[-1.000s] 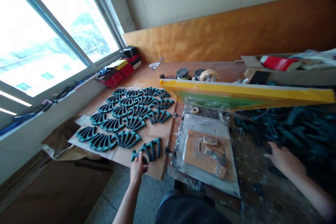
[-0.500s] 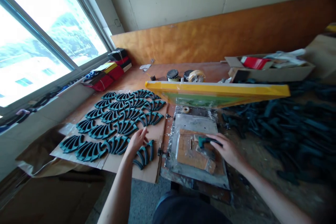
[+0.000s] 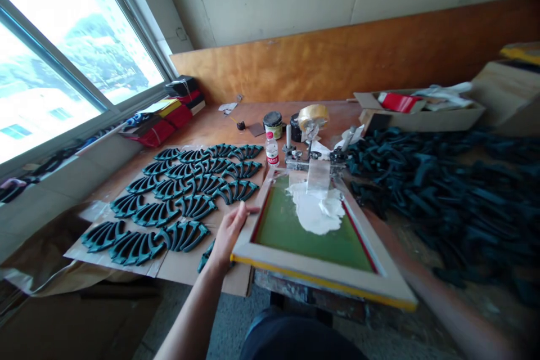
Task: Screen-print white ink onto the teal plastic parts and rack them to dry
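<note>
A wooden screen frame [image 3: 324, 278] with green mesh [image 3: 304, 239] lies lowered in front of me, white paste [image 3: 316, 214] spread over its far part. My left hand [image 3: 232, 228] is at the frame's left edge, index finger stretched onto the rim and the other fingers bent; whether it grips is unclear. My right hand [image 3: 377, 230] is blurred beside the frame's right edge, its fingers mostly hidden by the frame. Rows of dark green curved pieces [image 3: 156, 212] lie on cardboard to the left, one group partly behind my left hand.
A metal clamp [image 3: 297, 163] stands at the frame's far end, with a red-capped bottle [image 3: 272, 152], a jar [image 3: 273, 124] and tape [image 3: 313, 116] nearby. Dark green parts [image 3: 426, 191] are heaped at right, before an open box [image 3: 430, 115]. A window is at left.
The screen frame has come down from its raised position, covering the wooden block and metal plate. My right hand has moved right, away from the green piece on the block. The bottle is now visible.
</note>
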Demonstrator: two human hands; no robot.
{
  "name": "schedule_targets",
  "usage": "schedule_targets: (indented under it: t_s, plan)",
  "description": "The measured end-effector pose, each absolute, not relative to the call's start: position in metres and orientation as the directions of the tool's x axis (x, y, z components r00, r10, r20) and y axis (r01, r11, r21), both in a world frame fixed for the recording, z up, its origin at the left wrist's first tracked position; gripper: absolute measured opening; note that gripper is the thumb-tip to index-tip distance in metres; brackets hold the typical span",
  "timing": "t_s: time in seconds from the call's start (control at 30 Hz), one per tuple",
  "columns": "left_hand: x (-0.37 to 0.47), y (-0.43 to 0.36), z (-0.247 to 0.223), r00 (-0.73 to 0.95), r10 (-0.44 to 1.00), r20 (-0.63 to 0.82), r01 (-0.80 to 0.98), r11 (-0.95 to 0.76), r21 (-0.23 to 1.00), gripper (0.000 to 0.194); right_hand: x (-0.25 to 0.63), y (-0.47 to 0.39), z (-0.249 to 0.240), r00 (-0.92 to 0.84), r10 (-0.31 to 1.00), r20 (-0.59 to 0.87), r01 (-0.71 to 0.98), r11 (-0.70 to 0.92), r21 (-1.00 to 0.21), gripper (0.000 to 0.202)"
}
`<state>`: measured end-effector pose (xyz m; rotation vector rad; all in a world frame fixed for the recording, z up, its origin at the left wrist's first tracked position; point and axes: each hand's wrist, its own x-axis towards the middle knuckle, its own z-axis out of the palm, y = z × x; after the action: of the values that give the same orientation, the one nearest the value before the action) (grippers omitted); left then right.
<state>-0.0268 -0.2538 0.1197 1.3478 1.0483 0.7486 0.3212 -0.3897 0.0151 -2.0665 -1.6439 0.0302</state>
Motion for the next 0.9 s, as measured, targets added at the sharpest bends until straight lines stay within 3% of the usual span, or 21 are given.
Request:
schedule_targets:
  t_s: [0.07, 0.17, 0.27, 0.37, 0.5, 0.63, 0.73, 0.83, 0.9]
  plan:
    - [-0.039, -0.267, 0.078, 0.404, 0.872, -0.278, 0.243, 0.19, 0.951, 0.062, 0.334, -0.376, 0.031, 0.308, 0.893, 0.329, 0.901, -0.163, -0.401, 0.041]
    - [-0.041, -0.276, 0.025, 0.373, 0.872, -0.317, 0.354, 0.182, 0.917, 0.072, 0.324, -0.343, 0.056, 0.224, 0.882, 0.416, 0.936, -0.076, -0.343, 0.05]
    - [-0.037, -0.274, -0.005, 0.321, 0.889, -0.328, 0.476, 0.148, 0.867, 0.066, 0.289, -0.315, 0.068, 0.076, 0.948, 0.308, 0.98, -0.014, -0.196, 0.036]
    - [-0.037, -0.27, -0.015, 0.305, 0.892, -0.334, 0.536, 0.129, 0.834, 0.059, 0.259, -0.315, 0.062, -0.027, 0.99, 0.137, 0.992, 0.043, -0.115, 0.006]
    - [-0.041, -0.269, -0.019, 0.303, 0.892, -0.334, 0.555, 0.12, 0.823, 0.055, 0.249, -0.351, 0.048, -0.255, 0.954, 0.157, 0.955, 0.274, -0.115, 0.02]
    - [-0.041, -0.269, -0.022, 0.306, 0.891, -0.335, 0.552, 0.121, 0.825, 0.055, 0.261, -0.369, 0.056, -0.454, 0.882, 0.128, 0.86, 0.471, -0.196, 0.021]
    - [-0.041, -0.269, -0.022, 0.311, 0.891, -0.331, 0.532, 0.125, 0.837, 0.054, 0.265, -0.361, 0.062, -0.388, 0.917, 0.093, 0.873, 0.398, -0.281, 0.016]
    - [-0.04, -0.269, -0.021, 0.309, 0.892, -0.33, 0.51, 0.138, 0.849, 0.054, 0.258, -0.362, 0.052, -0.296, 0.923, 0.245, 0.899, 0.356, -0.256, 0.02]
    - [-0.04, -0.269, -0.021, 0.299, 0.892, -0.34, 0.496, 0.159, 0.854, 0.055, 0.253, -0.372, 0.041, -0.335, 0.883, 0.328, 0.883, 0.416, -0.219, 0.026]
